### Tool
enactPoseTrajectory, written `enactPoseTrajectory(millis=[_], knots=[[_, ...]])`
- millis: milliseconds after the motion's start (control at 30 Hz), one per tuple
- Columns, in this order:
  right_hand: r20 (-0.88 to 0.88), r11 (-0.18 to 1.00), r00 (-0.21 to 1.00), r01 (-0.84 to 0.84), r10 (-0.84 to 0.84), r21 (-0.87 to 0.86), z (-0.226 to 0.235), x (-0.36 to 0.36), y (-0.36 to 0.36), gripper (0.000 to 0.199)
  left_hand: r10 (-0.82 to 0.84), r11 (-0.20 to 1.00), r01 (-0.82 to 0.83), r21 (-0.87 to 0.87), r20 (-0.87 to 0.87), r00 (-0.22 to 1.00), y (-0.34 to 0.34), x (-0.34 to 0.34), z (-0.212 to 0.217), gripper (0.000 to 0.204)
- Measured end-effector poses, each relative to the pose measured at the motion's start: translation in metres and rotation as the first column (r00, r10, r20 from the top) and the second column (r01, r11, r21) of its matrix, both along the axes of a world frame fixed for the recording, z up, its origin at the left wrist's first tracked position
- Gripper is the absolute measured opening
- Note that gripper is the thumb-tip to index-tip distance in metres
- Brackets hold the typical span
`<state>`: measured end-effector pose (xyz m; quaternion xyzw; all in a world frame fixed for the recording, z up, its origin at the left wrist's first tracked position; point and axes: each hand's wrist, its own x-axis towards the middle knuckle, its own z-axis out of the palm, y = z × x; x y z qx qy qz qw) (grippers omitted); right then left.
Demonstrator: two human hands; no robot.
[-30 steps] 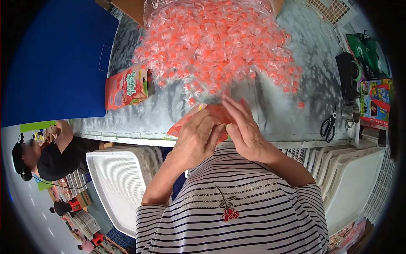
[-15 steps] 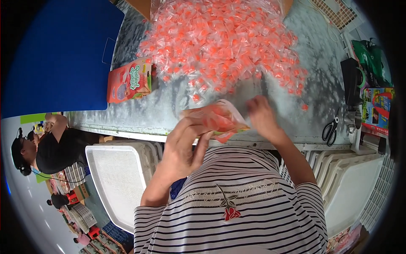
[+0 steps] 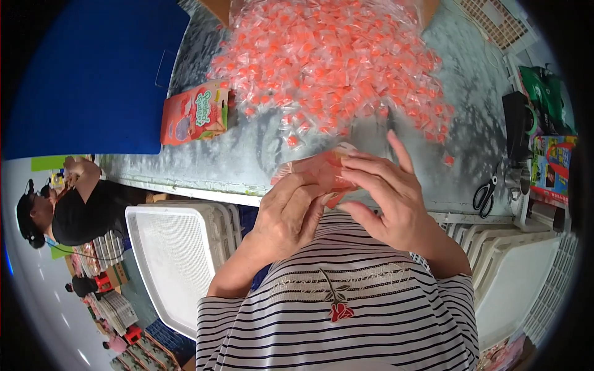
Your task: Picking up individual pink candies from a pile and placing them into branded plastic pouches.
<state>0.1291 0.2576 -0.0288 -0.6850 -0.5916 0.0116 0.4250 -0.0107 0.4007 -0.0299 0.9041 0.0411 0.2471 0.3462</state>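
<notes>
pouch in left fingers

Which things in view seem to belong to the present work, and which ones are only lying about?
Seemingly in use:
pinkish-red plastic pouch, gripped by the left hand, right hand at its edge
heap of orange-red pieces in clear wrappers
red printed pouch, similarly coloured

Seemingly just lying about:
black-handled metal scissors
green plastic bag
white perforated plastic trays

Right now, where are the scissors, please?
In the head view, the scissors lie on the right side of the table, close to its near edge, below and left of the black box.
</notes>
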Motion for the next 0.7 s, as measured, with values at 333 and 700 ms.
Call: enactPoseTrajectory(millis=[333,700], knots=[[0.056,0.900,0.938,-0.310,0.342,-0.305,-0.006,0.013,-0.005,0.018,0.049,0.994,-0.058,0.096,0.090,0.995,0.009,-0.001,0.026,0.044],[0.220,0.936,0.932,-0.228,0.289,-0.267,0.024,0.007,-0.001,0.020,-0.349,0.586,0.140,-0.798,-0.093,0.932,0.025,-0.015,-0.025,0.040]])
